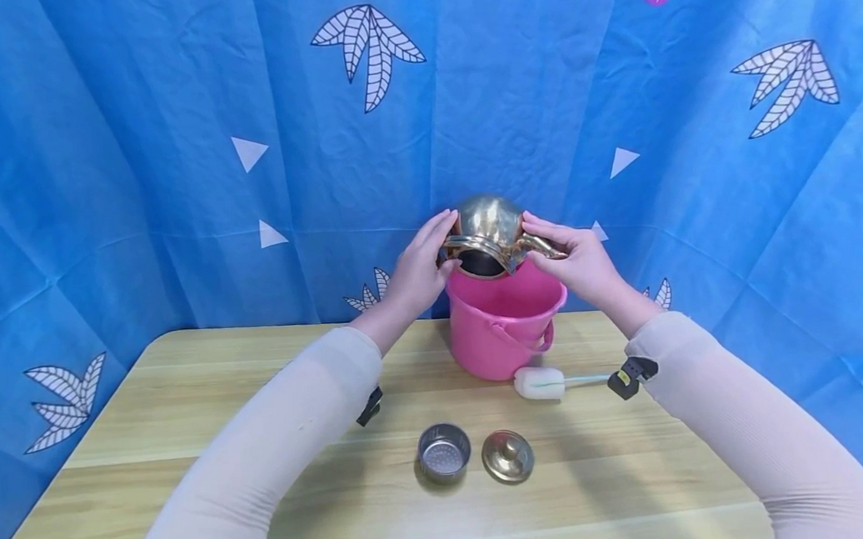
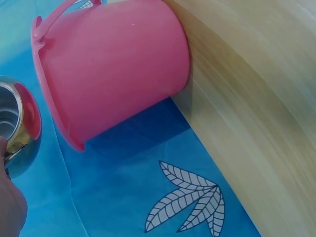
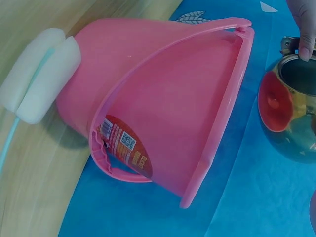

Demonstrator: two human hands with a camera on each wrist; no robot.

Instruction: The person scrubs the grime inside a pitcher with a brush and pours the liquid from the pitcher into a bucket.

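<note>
A shiny gold-coloured metal teapot [image 1: 490,219] is tilted above the pink bucket [image 1: 482,341], its open mouth facing down toward me. My left hand [image 1: 418,266] grips its left side, thumb by the rim and fingers along the body. On the other side my right hand [image 1: 579,257] holds it around the spout. In the right wrist view, the left thumb [image 3: 305,47] lies at the rim of the teapot [image 3: 291,116]. The left wrist view catches only part of the teapot [image 2: 27,128] and of my left hand [image 2: 11,205].
Before the bucket lies a white sponge brush [image 1: 540,383] with a pale blue stick. Nearer on the wooden table [image 1: 208,402] are a small metal strainer cup [image 1: 444,452] and a gold-coloured lid [image 1: 508,456]. A blue patterned curtain [image 1: 349,167] hangs behind the bucket.
</note>
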